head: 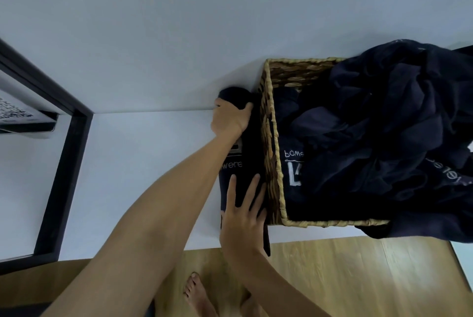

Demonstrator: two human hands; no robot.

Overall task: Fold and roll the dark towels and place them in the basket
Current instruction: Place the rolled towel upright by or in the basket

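Note:
A dark navy towel [252, 147], folded into a long narrow strip with white lettering, lies on the white table [143, 163] just left of the wicker basket [271, 153]. Its far end is rolled up into a small roll [234, 94]. My left hand [230, 119] grips that roll, fingers curled over it. My right hand [242, 217] presses flat on the strip's near end with straight fingers, close to the table's front edge. Inside the basket lies a dark towel [294, 168] with white print.
A heap of loose dark towels [399, 122] spills over the basket's right side and onto the table. A black-framed mirror or panel [66, 153] stands at the left. The table backs onto a pale wall. Wooden floor and bare feet [197, 293] show below.

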